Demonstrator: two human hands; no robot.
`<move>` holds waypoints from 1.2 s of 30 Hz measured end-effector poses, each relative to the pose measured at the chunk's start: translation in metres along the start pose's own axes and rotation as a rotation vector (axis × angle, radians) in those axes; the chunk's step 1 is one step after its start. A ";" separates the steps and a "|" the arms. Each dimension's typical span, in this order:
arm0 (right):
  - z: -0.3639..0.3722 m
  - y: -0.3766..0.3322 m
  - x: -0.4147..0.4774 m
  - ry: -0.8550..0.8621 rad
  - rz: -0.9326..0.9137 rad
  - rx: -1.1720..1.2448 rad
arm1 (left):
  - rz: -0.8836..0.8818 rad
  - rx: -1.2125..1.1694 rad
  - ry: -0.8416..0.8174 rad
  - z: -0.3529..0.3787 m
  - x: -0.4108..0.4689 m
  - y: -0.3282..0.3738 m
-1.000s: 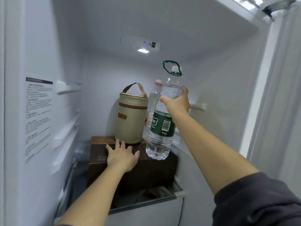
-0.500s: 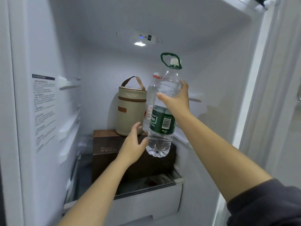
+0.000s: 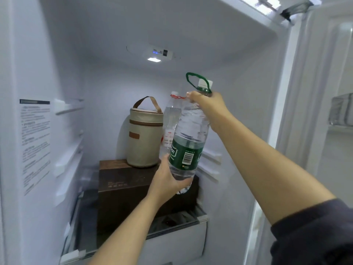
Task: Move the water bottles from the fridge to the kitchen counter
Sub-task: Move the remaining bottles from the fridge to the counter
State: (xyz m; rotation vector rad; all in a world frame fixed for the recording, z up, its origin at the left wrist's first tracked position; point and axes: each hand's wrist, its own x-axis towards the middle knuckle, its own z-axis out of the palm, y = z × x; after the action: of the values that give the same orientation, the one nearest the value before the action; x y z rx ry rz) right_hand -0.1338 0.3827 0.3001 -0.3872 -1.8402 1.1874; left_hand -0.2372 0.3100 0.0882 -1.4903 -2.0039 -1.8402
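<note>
L hand (image 3: 167, 181) + R hand (image 3: 209, 105) round green-label bottle (image 3: 188, 150)

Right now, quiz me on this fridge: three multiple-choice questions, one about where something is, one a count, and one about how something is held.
1. Where does the beige bag stand?
A. on the brown box
B. in the door shelf
C. on the floor

2. How many water bottles are in view?
A. one
B. two
C. four

3. How is the green-label bottle right now?
A. standing untouched
B. lying on its side
C. held in both hands

Answers:
1 A: the bag's base rests on the top of the box.
2 B: a red-capped bottle stands behind the green-label one, and no other shows.
3 C: the right hand grips its neck and the left hand cups its base.
</note>
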 end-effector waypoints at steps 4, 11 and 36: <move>-0.011 0.004 -0.016 0.095 -0.059 0.152 | 0.057 0.060 0.026 0.000 -0.013 0.006; -0.020 0.014 -0.059 0.077 -0.106 0.161 | 0.030 0.082 0.024 0.010 -0.060 0.005; 0.034 0.169 -0.158 -0.119 0.136 -0.046 | -0.495 0.113 -0.098 0.040 -0.213 -0.091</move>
State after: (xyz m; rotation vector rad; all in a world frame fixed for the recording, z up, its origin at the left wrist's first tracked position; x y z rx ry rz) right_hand -0.1052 0.3432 0.0710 -0.4831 -1.9729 1.2854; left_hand -0.1589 0.2295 -0.1182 -1.1457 -2.6641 -1.7817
